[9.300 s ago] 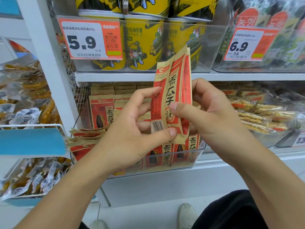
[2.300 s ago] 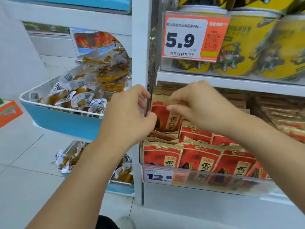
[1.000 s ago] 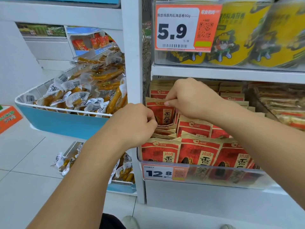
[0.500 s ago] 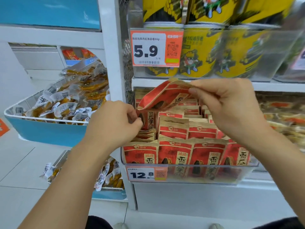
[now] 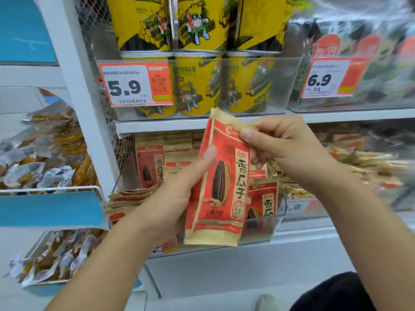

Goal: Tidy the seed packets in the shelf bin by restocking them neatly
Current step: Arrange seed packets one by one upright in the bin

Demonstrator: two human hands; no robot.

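Observation:
I hold one red and tan seed packet (image 5: 221,189) upright in front of the shelf, its printed face toward me. My left hand (image 5: 179,191) grips its left side, thumb across the front. My right hand (image 5: 283,147) pinches its top right corner. Behind it stands the clear shelf bin (image 5: 260,227) with more seed packets: one upright at the back left (image 5: 149,164), one at the front right (image 5: 263,199), and a flat-lying pile at the left (image 5: 128,200).
Yellow snack tubs (image 5: 197,86) fill a clear bin on the shelf above, with a 5.9 price tag (image 5: 134,84) and a 6.9 price tag (image 5: 330,79). A blue-fronted wire basket (image 5: 49,212) of wrapped snacks juts out at left. Bagged snacks (image 5: 350,162) lie right of the bin.
The packet my right hand lifted out of the bin now hangs upright in front of it, and my left hand has taken hold of its side. The view shifted right.

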